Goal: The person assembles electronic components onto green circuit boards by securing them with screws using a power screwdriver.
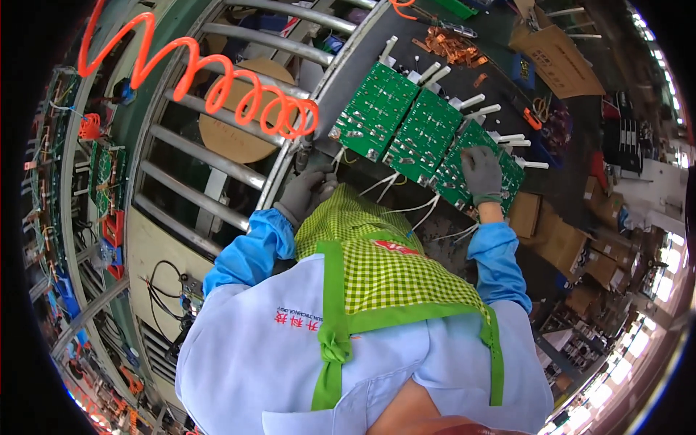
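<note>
Three green circuit boards (423, 136) lie side by side in a slanted row in front of me, with white leads at their near and far edges. My right hand (481, 174), in a grey glove, is over the rightmost board (457, 170), its fingers bent together against it; whatever they pinch is hidden. My left hand (301, 194), also gloved in grey, is closed beside the near left end of the row. A dark tool-like piece (302, 158) stands just beyond its fingers, below the orange coiled hose (239, 94). I cannot make out what the left hand holds.
A metal roller conveyor (210, 156) runs along my left, with a round brown disc (243, 116) among its bars. Copper-coloured parts (449, 49) are heaped beyond the boards. An open cardboard box (558, 58) stands far right; more cardboard (551, 235) lies beside my right arm.
</note>
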Demonstrator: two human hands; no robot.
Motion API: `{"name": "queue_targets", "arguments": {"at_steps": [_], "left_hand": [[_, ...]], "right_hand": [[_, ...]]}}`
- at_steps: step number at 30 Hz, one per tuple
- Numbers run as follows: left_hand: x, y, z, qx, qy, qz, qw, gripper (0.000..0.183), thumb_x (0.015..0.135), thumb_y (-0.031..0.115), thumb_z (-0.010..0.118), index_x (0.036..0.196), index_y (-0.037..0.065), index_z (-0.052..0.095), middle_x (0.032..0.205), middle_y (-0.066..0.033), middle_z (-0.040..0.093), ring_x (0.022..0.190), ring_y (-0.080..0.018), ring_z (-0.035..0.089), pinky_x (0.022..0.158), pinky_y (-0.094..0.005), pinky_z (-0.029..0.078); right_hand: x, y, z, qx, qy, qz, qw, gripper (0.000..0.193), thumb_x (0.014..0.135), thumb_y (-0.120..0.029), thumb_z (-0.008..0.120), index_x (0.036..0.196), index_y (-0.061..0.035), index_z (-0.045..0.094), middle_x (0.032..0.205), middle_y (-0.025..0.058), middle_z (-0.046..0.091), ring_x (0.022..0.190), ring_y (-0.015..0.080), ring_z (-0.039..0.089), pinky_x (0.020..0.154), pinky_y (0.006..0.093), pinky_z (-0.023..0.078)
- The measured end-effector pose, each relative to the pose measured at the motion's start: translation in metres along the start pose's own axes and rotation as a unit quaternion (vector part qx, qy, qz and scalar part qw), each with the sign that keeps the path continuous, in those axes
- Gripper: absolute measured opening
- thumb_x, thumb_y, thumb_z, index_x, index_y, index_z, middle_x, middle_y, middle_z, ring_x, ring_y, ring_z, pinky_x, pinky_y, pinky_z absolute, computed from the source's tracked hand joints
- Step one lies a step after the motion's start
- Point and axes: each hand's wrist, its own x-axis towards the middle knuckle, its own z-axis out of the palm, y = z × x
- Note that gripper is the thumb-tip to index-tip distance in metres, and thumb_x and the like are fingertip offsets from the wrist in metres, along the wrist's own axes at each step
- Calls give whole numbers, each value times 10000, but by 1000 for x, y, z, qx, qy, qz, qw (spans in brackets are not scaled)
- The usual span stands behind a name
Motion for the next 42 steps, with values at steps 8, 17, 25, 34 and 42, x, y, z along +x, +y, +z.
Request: {"name": "queue_targets", "arguments": {"at_steps": [8,17,25,34,42], "left_hand": [[11,-57,61,57,-89,-1,994,357,923,86,433,1264,-10,388,1086,-139,557,924,-173,579,757,-251,518],[31,-117,59,281,-73,260,921,289,925,91,456,1192,-18,440,1060,-112,535,928,-186,556,795,-266,492],[45,-128,57,-54,-16,158,986,366,939,146,456,1267,-5,398,810,-39,513,636,-79,473,526,-182,432],[78,-120,52,-105,0,165,981,190,903,106,529,1067,12,509,821,-41,529,687,-87,530,556,-170,462],[87,-111,71,-117,4,167,979,204,896,74,523,1095,29,536,878,-9,571,668,-42,506,501,-110,432]], "right_hand": [[-3,63,11,-114,-86,-134,981,199,757,-123,575,954,-104,566,981,88,549,801,293,595,650,392,502],[17,81,0,-197,-159,-301,919,164,781,-117,527,945,-108,533,953,86,537,766,253,600,609,385,499],[19,85,-13,-171,-169,-388,890,140,778,-94,532,916,-106,515,941,79,541,766,245,605,617,380,496],[25,65,-50,-120,-185,-360,907,128,742,-100,566,865,-99,530,852,84,551,708,282,593,574,381,478],[2,7,-60,162,-187,-155,956,85,728,-55,600,771,-36,530,665,95,496,598,236,534,526,341,416]]}}
